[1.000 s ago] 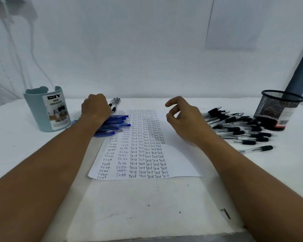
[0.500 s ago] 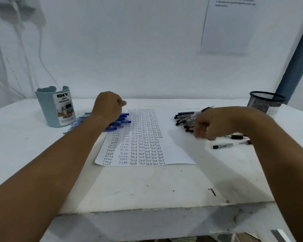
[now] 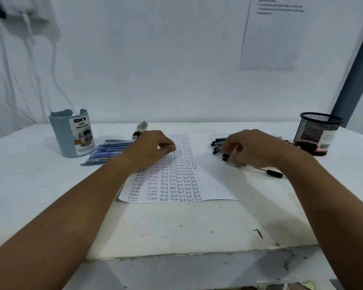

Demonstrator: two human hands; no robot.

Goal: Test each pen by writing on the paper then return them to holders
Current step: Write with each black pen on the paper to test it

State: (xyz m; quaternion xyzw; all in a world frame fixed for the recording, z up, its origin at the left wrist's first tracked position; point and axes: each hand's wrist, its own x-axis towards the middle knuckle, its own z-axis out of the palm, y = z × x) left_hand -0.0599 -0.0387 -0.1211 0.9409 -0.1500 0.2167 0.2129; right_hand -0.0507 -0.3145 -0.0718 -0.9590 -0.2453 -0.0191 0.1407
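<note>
White surface (image 3: 176,227): paper (image 3: 210,185) full of "Test". Right hand (image 3: 258,149) gathering black pens (image 3: 218,144), grip curled round some; left hand (image 3: 153,148) clenched, contents unclear. Next probably: into mesh holder (image 3: 316,130).

Black wire-mesh metal pen holder (image 3: 316,130) at right; smooth matt teal plastic organizer (image 3: 65,135) at left; matt white paper (image 3: 210,185) centre.

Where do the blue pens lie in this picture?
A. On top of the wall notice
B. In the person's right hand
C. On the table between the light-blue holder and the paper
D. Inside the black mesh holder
C: the blue pens lie heaped on the table, right of the light-blue holder and left of the paper.
</note>
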